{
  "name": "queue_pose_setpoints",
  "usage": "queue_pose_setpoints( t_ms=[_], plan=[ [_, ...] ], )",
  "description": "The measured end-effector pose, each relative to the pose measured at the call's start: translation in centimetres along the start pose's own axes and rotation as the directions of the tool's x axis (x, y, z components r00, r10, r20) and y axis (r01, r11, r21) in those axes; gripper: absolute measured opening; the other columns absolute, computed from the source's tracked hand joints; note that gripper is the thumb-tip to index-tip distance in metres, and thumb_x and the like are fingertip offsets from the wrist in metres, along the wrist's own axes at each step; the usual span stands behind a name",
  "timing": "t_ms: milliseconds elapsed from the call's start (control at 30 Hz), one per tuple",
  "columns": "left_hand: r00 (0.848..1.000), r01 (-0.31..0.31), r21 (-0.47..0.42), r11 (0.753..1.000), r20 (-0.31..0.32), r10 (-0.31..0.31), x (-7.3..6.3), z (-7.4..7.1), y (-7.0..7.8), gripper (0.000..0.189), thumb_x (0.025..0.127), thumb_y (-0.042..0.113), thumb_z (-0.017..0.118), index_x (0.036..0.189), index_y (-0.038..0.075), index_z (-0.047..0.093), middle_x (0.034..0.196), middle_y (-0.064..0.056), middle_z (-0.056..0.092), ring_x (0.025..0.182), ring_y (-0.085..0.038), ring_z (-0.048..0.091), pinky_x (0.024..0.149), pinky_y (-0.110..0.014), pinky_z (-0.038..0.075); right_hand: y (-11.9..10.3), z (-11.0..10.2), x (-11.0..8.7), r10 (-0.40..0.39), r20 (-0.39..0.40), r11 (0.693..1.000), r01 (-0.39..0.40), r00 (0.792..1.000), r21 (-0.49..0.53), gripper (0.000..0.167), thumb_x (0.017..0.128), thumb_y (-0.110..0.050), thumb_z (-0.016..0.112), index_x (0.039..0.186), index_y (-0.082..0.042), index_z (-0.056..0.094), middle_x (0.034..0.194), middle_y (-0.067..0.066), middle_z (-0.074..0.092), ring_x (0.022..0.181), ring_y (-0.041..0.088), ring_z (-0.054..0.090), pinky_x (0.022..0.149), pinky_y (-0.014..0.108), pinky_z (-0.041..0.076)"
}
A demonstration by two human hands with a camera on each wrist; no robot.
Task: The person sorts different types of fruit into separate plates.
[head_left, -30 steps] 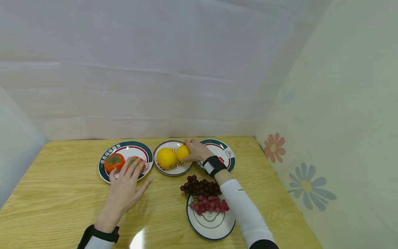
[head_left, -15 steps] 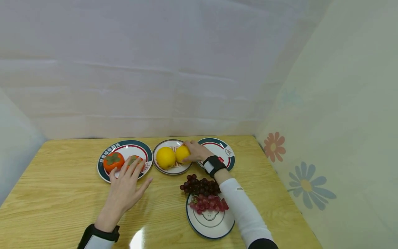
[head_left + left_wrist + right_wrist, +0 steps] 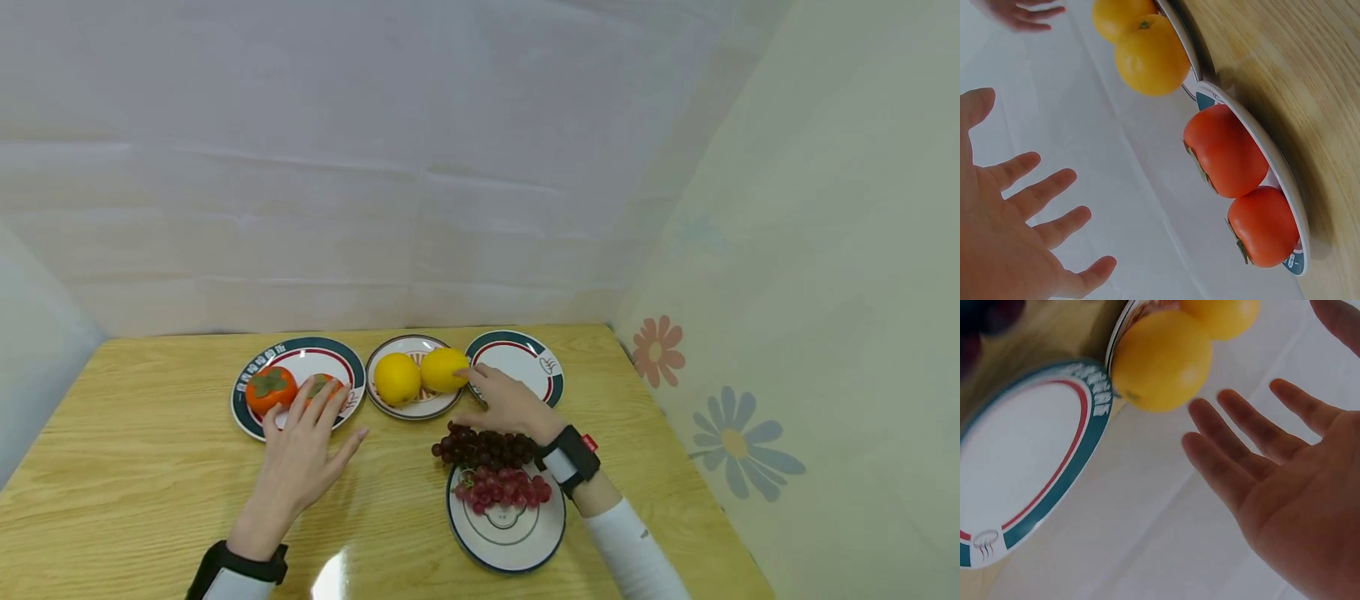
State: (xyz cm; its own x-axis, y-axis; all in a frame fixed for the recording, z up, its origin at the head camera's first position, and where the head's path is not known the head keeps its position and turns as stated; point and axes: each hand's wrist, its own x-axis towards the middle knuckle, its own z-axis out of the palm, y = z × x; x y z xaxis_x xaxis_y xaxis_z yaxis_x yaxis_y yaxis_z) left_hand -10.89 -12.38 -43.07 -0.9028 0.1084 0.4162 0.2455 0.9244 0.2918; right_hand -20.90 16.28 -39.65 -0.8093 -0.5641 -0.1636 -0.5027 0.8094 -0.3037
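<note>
Two yellow-orange oranges sit side by side on a small brown-rimmed plate [image 3: 384, 402]: a left orange [image 3: 397, 380] and a right orange [image 3: 442, 370]. My right hand [image 3: 513, 404] is beside the right orange, fingers spread and holding nothing; the right wrist view shows a gap between fingertips and fruit. Two persimmons rest on a green-rimmed oval plate [image 3: 318, 344]: a left persimmon [image 3: 271, 390] and a right one [image 3: 1225, 150]. Over the right persimmon reaches my left hand [image 3: 296, 454], its fingers straight and apart from the fruit in the left wrist view.
Another green-rimmed plate [image 3: 517, 358] stands at the back right, bare. Dark grapes [image 3: 483, 448] lie behind a blue-rimmed plate [image 3: 506, 554], which bears red grapes [image 3: 502, 490] on its far side. A white cloth [image 3: 337, 208] hangs behind the wooden table [image 3: 150, 467].
My right hand has let go of the right orange and drawn back to the right and nearer. The orange stays on its plate, turned slightly. My left hand keeps its place.
</note>
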Motion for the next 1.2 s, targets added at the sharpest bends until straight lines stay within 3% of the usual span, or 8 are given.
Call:
queue_pose_setpoints(
  t_ms=[200,367,500,667,800,1000,1200],
  plan=[
    [1.0,0.009,-0.003,1.0,0.02,-0.009,0.0,0.0,0.0,0.062,0.087,0.046,0.062,0.137,0.012,0.05,0.14,-0.015,0.05,0.137,-0.034,0.032,0.097,-0.066,0.026,0.6,2.2,-2.6,0.043,0.109,0.998,-0.048,0.993,0.046,0.073,0.084,-0.05,0.066,0.144,-0.018,0.039,0.146,0.01,0.044,0.128,0.027,0.05,0.102,0.044,0.046],
    [0.999,0.014,0.003,1.0,0.036,-0.014,0.0,0.1,-0.1,0.062,0.087,0.046,0.062,0.137,0.013,0.05,0.14,-0.014,0.05,0.138,-0.034,0.032,0.098,-0.068,0.025,1.1,3.7,-2.5,0.068,0.136,0.997,-0.073,0.988,0.032,0.063,0.085,-0.046,0.067,0.137,-0.017,0.048,0.132,0.005,0.058,0.111,0.016,0.058,0.095,0.036,0.05],
    [0.999,0.013,0.005,1.0,0.038,-0.013,0.0,0.2,-0.1,0.062,0.086,0.046,0.062,0.136,0.012,0.05,0.14,-0.014,0.05,0.137,-0.034,0.032,0.098,-0.068,0.025,0.7,4.6,-1.9,0.079,0.129,0.995,-0.071,0.989,-0.063,0.056,0.081,-0.046,0.07,0.127,-0.017,0.056,0.117,0.001,0.065,0.093,0.01,0.059,0.083,0.031,0.052],
    [0.999,0.017,0.0,1.0,0.042,-0.017,0.0,0.3,-0.1,0.061,0.086,0.046,0.062,0.136,0.012,0.051,0.14,-0.015,0.05,0.137,-0.034,0.032,0.098,-0.069,0.025,-0.4,5.2,-1.4,0.08,0.065,0.984,-0.069,0.995,-0.162,0.051,0.076,-0.045,0.075,0.114,-0.013,0.062,0.102,0.001,0.068,0.081,0.011,0.059,0.069,0.028,0.052],
    [0.999,0.012,-0.003,1.0,0.035,-0.011,0.0,0.3,-0.2,0.061,0.086,0.046,0.062,0.135,0.012,0.051,0.139,-0.015,0.05,0.137,-0.034,0.032,0.098,-0.069,0.025,-0.6,5.3,-1.3,0.061,-0.004,0.982,-0.061,0.998,-0.178,0.039,0.074,-0.042,0.078,0.099,-0.014,0.065,0.087,-0.002,0.067,0.073,0.009,0.057,0.061,0.025,0.049],
    [0.999,0.013,-0.006,1.0,0.041,-0.012,0.0,0.3,-0.2,0.062,0.086,0.045,0.063,0.136,0.012,0.05,0.14,-0.016,0.05,0.137,-0.035,0.031,0.098,-0.07,0.024,-0.2,5.3,-2.1,0.018,-0.093,0.995,-0.027,0.996,-0.094,0.032,0.073,-0.037,0.08,0.093,-0.016,0.067,0.082,-0.006,0.066,0.071,0.006,0.055,0.06,0.021,0.046],
    [0.999,0.021,-0.01,1.0,0.033,-0.021,0.0,0.2,-0.2,0.061,0.086,0.045,0.063,0.135,0.012,0.051,0.139,-0.015,0.05,0.137,-0.035,0.032,0.098,-0.068,0.025,0.6,5.4,-2.8,0.058,-0.208,0.998,-0.057,0.976,0.013,0.035,0.073,-0.034,0.081,0.097,-0.014,0.066,0.089,-0.003,0.067,0.076,0.007,0.056,0.068,0.022,0.05]
  ],
)
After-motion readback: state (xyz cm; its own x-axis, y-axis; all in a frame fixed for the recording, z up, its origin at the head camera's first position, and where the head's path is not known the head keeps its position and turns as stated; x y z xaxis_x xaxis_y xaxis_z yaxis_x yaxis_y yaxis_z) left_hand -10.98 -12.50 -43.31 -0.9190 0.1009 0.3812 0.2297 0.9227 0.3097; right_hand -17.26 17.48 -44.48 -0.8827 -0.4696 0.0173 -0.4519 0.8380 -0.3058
